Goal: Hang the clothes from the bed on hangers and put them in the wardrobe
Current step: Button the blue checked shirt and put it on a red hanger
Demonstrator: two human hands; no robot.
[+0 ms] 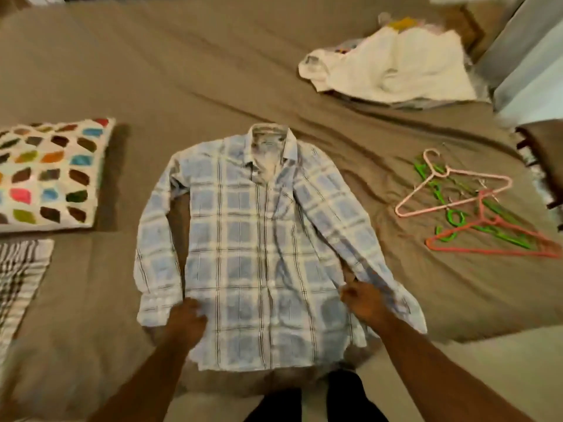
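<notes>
Plaid shirt [259,239]: collar toward the bed's [91,71] far edge, hem at the near edge, bare sheet beyond. My left hand [184,321] and right hand [364,303] pinch its sides.

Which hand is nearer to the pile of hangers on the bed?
Right. The right hand grips the plaid shirt at the edge facing the hangers, which lie beyond it. The left hand grips the opposite edge, the shirt's width farther away.

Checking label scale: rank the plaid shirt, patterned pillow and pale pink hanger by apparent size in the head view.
1. plaid shirt
2. patterned pillow, cropped at left edge
3. pale pink hanger
</notes>
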